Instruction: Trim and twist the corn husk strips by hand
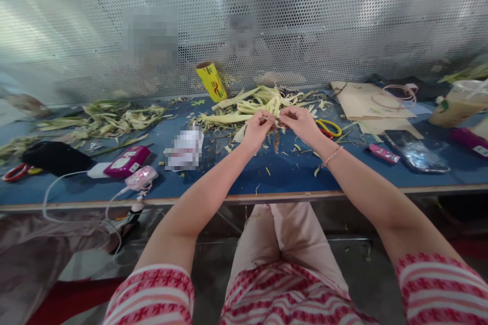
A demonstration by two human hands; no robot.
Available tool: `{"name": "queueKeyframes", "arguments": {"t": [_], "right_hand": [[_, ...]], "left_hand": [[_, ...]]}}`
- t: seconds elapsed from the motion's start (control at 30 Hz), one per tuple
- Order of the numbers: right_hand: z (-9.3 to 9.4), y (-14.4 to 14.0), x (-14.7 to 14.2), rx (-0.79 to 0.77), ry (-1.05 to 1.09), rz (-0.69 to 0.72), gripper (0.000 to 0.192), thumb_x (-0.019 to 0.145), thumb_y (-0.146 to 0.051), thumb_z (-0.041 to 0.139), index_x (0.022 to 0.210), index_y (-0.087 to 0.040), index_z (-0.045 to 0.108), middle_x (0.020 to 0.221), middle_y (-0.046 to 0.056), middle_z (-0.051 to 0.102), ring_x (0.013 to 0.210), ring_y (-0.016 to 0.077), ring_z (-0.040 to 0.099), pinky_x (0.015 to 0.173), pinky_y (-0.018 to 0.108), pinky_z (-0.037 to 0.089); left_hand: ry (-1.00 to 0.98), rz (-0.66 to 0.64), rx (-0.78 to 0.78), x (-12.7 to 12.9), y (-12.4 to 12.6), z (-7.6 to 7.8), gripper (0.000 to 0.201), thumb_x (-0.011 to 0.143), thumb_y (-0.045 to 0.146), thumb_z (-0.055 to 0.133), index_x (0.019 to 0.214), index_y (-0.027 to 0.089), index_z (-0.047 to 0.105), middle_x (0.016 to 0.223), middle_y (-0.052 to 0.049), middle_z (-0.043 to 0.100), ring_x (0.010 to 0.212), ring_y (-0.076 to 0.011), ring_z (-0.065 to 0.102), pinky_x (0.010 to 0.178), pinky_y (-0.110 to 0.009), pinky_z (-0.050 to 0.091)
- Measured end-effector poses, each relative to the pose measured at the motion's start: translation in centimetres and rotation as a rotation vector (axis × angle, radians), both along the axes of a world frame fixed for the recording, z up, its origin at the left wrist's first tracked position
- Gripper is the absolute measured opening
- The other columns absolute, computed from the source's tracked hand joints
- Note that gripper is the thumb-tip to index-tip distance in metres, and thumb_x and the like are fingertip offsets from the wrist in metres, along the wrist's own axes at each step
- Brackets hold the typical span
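Pale yellow-green husk strips are showing just beyond the left hand and right hand, over a blue table. Yellow-handled scissors are lying beside the right hand. A magenta device is sitting far off the left hand. Red-and-white striped sleeves are covering the upper arms.

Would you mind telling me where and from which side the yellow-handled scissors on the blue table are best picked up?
Probably by the looped handles: the yellow-handled scissors lie flat on the blue table just beyond the right hand, handles showing clear while the husk pile crowds their far side. Coming from above, on the near right side, looks easiest.
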State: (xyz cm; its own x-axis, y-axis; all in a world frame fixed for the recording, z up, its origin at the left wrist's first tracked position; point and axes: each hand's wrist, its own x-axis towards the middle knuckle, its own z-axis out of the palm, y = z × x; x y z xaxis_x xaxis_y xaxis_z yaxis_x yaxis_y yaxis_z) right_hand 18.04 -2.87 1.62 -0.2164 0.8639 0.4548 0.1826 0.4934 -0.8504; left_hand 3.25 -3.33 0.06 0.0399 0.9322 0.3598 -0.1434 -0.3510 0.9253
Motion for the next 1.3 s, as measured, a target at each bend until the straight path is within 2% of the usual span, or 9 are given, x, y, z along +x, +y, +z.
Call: {"name": "queueKeyframes", "arguments": {"t": [0.2, 0.33, 0.47, 0.63, 0.77, 0.93, 1.13, 1.3], "right_hand": [[-0.2, 0.1, -0.2, 0.071, -0.041, -0.100, 0.012, 0.079, -0.032, 0.060, 0.075, -0.020, 0.060, 0.070, 0.001, 0.060, 0.068, 0.0151, 0.056, 0.066, 0.031, 0.046], [0.1, -0.8, -0.2, 0.282, -0.171, -0.189, 0.009, 0.083, -0.024, 0.056, 0.077, -0.020, 0.061, 0.077, 0.003, 0.062, 0.075, 0.0167, 0.056, 0.069, 0.032, 0.046], [0.3, -1.2, 0.1, 0.526, -0.355, -0.155, 0.014, 0.088, -0.021, 0.051, 0.081, -0.022, 0.062, 0.086, 0.005, 0.062, 0.083, 0.0187, 0.056, 0.078, 0.036, 0.046], [0.4, -0.7, 0.4, 0.675, -0.489, -0.126, 0.016, 0.091, -0.026, 0.051, 0.082, -0.024, 0.064, 0.092, 0.006, 0.060, 0.094, 0.0215, 0.054, 0.091, 0.042, 0.041], [0.4, -0.4, 0.4, 0.684, -0.479, -0.153, 0.013, 0.091, -0.026, 0.053, 0.084, -0.023, 0.064, 0.092, 0.006, 0.059, 0.094, 0.0221, 0.053, 0.091, 0.043, 0.041], [0.2, -0.1, 0.5, 0.646, -0.432, -0.154, 0.011, 0.090, -0.025, 0.056, 0.084, -0.022, 0.065, 0.090, 0.006, 0.059, 0.094, 0.0224, 0.054, 0.090, 0.042, 0.041], [0.1, -0.1, 0.4, 0.576, -0.321, -0.121, 0.009, 0.088, -0.021, 0.057, 0.084, -0.021, 0.065, 0.090, 0.006, 0.059, 0.092, 0.0208, 0.056, 0.082, 0.038, 0.047], [0.1, -0.2, 0.5, 0.550, -0.323, -0.117, 0.012, 0.090, -0.020, 0.054, 0.086, -0.021, 0.065, 0.092, 0.006, 0.060, 0.091, 0.0193, 0.056, 0.079, 0.035, 0.049]], "left_hand": [[0.009, 0.042, -0.069, 0.2, -0.4, 0.5, 0.011, 0.079, 0.013, 0.061, 0.072, 0.018, 0.054, 0.058, 0.005, 0.054, 0.055, -0.0076, 0.052, 0.062, -0.024, 0.047], [-0.088, 0.050, -0.137, 0.4, -0.5, 0.6, 0.014, 0.078, 0.010, 0.060, 0.068, 0.018, 0.053, 0.058, 0.005, 0.052, 0.053, -0.0061, 0.049, 0.061, -0.023, 0.046], [-0.141, 0.028, -0.198, 0.2, -0.4, 0.5, 0.015, 0.078, 0.014, 0.061, 0.067, 0.017, 0.053, 0.058, 0.004, 0.052, 0.052, -0.0046, 0.048, 0.059, -0.021, 0.046], [0.011, 0.032, -0.118, 0.1, -0.9, 0.9, 0.014, 0.075, 0.011, 0.062, 0.065, 0.017, 0.056, 0.055, 0.004, 0.055, 0.051, -0.0061, 0.050, 0.057, -0.022, 0.045], [0.182, 0.057, 0.006, 0.0, -1.4, 1.2, 0.010, 0.075, 0.013, 0.064, 0.067, 0.017, 0.059, 0.049, 0.004, 0.054, 0.049, -0.0072, 0.050, 0.052, -0.021, 0.040], [0.281, 0.046, 0.131, -0.2, -1.2, 0.9, 0.010, 0.073, 0.014, 0.067, 0.068, 0.017, 0.058, 0.048, 0.006, 0.054, 0.047, -0.0067, 0.049, 0.052, -0.020, 0.039], [0.195, -0.032, 0.104, -0.3, -0.9, 0.7, 0.009, 0.075, 0.020, 0.068, 0.074, 0.015, 0.060, 0.054, 0.004, 0.057, 0.053, -0.0082, 0.054, 0.059, -0.023, 0.047], [0.090, -0.083, 0.057, -0.2, -0.7, 0.2, 0.013, 0.076, 0.026, 0.071, 0.075, 0.016, 0.063, 0.055, 0.003, 0.058, 0.053, -0.0084, 0.055, 0.056, -0.022, 0.046]]}}
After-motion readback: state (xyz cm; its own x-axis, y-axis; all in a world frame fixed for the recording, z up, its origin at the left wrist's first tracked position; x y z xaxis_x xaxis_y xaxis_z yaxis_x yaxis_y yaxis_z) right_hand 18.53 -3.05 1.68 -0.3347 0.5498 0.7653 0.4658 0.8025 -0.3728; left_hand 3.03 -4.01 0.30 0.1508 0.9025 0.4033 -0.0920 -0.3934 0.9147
